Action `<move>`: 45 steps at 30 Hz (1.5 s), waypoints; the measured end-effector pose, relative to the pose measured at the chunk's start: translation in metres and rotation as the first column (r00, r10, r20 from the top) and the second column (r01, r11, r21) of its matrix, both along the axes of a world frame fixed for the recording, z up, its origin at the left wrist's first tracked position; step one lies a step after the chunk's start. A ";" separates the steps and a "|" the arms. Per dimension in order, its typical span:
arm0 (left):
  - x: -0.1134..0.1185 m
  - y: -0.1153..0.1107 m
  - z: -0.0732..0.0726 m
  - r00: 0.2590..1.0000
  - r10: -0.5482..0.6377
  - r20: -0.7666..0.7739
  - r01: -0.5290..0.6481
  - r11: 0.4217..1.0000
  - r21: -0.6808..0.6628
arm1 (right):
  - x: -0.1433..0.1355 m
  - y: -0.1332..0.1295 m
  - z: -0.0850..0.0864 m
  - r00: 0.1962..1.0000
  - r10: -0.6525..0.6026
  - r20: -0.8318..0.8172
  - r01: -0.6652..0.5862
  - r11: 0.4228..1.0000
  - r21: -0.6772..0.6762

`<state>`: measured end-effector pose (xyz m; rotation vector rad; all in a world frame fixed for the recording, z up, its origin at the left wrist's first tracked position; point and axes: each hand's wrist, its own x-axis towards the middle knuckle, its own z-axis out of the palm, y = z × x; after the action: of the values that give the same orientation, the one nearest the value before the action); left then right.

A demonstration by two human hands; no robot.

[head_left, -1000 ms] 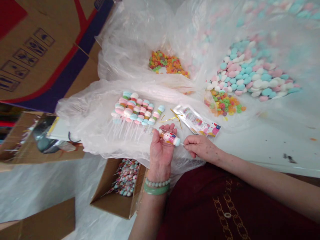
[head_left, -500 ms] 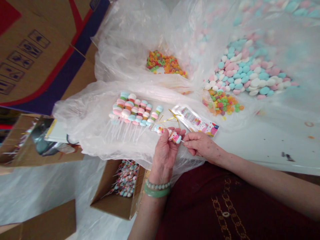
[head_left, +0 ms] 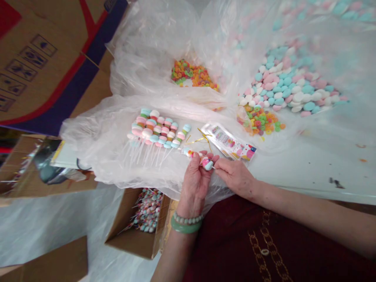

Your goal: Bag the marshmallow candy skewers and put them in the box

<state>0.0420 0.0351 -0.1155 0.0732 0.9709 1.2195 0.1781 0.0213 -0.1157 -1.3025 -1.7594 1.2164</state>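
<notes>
My left hand, with beads and a green bangle at the wrist, is wrapped round a wrapped candy skewer. Its printed wrapper shows between thumb and fingers. At the stick end, my right hand pinches just right of a blue candy. Behind my hands lie printed wrappers and gold twist ties. Unwrapped candy skewers rest in rows to the left on clear plastic, sticks toward me.
Pastel candies pile at the right, beside gummy rings; more rings sit farther back. An open carton of wrapped skewers stands below the table edge. A large printed carton fills the upper left.
My right hand has shifted slightly down and its fingers are drawn closer round the stick end. My left hand has tilted a little with the skewer still in it.
</notes>
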 end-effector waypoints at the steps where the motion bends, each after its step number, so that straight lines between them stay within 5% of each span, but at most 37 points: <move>1: -0.002 0.001 0.000 1.000 -0.012 0.011 0.012 1.000 -0.019 | 0.001 0.001 0.000 0.998 -0.001 -0.063 -0.003 0.998 -0.070; 4: -0.011 0.004 0.001 1.000 0.021 -0.017 -0.021 0.999 -0.032 | 0.005 0.005 -0.002 0.978 -0.027 -0.207 -0.046 0.940 -0.337; 6: -0.016 0.005 0.001 0.997 0.056 -0.046 -0.057 0.998 -0.014 | 0.008 0.008 -0.004 0.987 -0.030 -0.158 -0.027 0.937 -0.349; 9: -0.021 0.006 0.001 0.997 0.054 -0.053 -0.055 0.998 -0.024 | 0.012 0.007 -0.005 0.996 -0.018 0.083 0.021 0.999 -0.035; 11: -0.023 0.007 0.002 0.996 0.066 -0.054 -0.068 0.997 -0.044 | 0.014 0.004 -0.004 0.973 -0.003 0.229 -0.038 0.984 0.175; 14: -0.024 0.009 0.004 0.995 0.087 -0.054 -0.090 0.994 -0.058 | 0.016 0.002 0.000 0.948 0.012 0.318 -0.100 0.960 0.262; 17: -0.023 0.010 0.006 0.991 0.110 -0.074 -0.113 0.993 -0.033 | 0.015 0.003 0.004 0.981 0.004 0.196 -0.022 0.995 0.093; 19: -0.021 0.009 0.006 0.991 0.106 -0.086 -0.107 0.994 -0.010 | 0.013 0.005 0.007 0.999 -0.032 -0.005 0.030 0.977 -0.213; 21: -0.019 0.008 0.004 0.993 0.084 -0.088 -0.083 0.996 0.014 | 0.013 0.007 0.009 0.965 -0.141 -0.223 -0.003 0.840 -0.543; 23: -0.018 0.005 0.002 0.995 0.064 -0.082 -0.060 0.997 0.043 | 0.015 0.010 0.010 0.882 -0.267 -0.388 -0.140 0.638 -0.757; 27: -0.018 0.002 -0.002 0.998 0.028 -0.057 -0.022 0.996 0.091 | 0.023 0.016 0.006 0.710 -0.442 -0.549 -0.468 0.287 -0.836; 29: -0.017 0.001 -0.003 0.998 0.017 -0.057 -0.011 0.994 0.112 | 0.022 0.016 0.004 0.674 -0.483 -0.559 -0.523 0.223 -0.823; 32: -0.014 -0.001 -0.004 0.997 0.014 -0.078 -0.001 0.988 0.157 | 0.014 0.012 0.003 0.712 -0.459 -0.531 -0.420 0.328 -0.846; 35: -0.012 0.000 -0.003 0.995 0.021 -0.100 -0.006 0.989 0.151 | 0.003 0.007 0.006 0.825 -0.378 -0.420 -0.128 0.598 -0.791; 37: -0.013 0.003 -0.002 0.996 0.038 -0.087 -0.030 0.995 0.092 | 0.000 0.006 0.008 0.916 -0.264 -0.302 0.044 0.814 -0.579; 39: -0.015 0.006 0.000 0.994 0.086 -0.065 -0.084 0.996 0.032 | 0.000 0.004 0.008 0.983 -0.126 -0.135 0.089 0.964 -0.251; 42: -0.018 0.011 0.004 0.982 0.183 -0.044 -0.184 0.983 -0.014 | 0.003 0.002 0.005 0.994 -0.010 0.106 0.001 0.996 0.088; 45: -0.017 0.013 0.006 0.968 0.249 -0.022 -0.250 0.968 -0.027 | 0.003 -0.001 0.002 0.974 0.026 0.223 -0.065 0.984 0.167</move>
<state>0.0249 0.0482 -0.1094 -0.0633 1.0363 1.4366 0.1815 0.0203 -0.1137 -1.3412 -2.0131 0.9463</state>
